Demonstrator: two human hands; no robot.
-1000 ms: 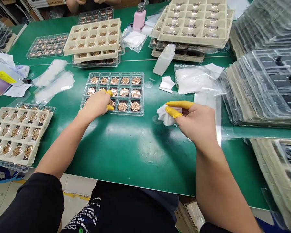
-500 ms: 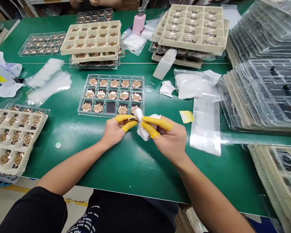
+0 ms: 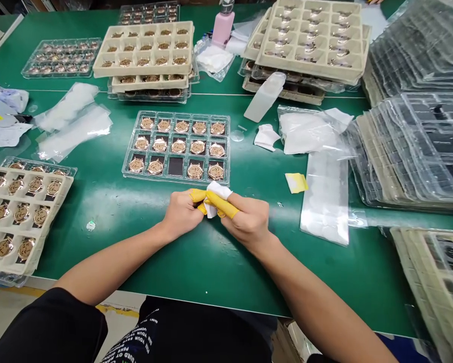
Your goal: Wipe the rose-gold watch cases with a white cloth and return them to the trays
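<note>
My left hand [image 3: 181, 214] is closed, yellow finger cots pinching a rose-gold watch case that the white cloth [image 3: 215, 194] mostly hides. My right hand [image 3: 245, 222] is closed on that cloth and presses it against the case. Both hands meet over the green table just in front of a clear tray [image 3: 130, 169] of rose-gold watch cases [image 3: 179, 146]. One pocket in the tray's near row [image 3: 175, 166] shows only its black base.
A beige tray [image 3: 60, 194] of cases lies at the left. Stacked beige trays [image 3: 145, 35] [image 3: 347, 70], a pink bottle [image 3: 222, 27] and a white bottle [image 3: 264, 96] stand behind. Clear bags [image 3: 324, 196], a yellow scrap [image 3: 296, 182] and stacks of empty clear trays [image 3: 418, 146] fill the right.
My left hand lifted a watch case out of the clear tray's near row and drew it toward me. My right hand brought the cloth over and closed it round the case.
</note>
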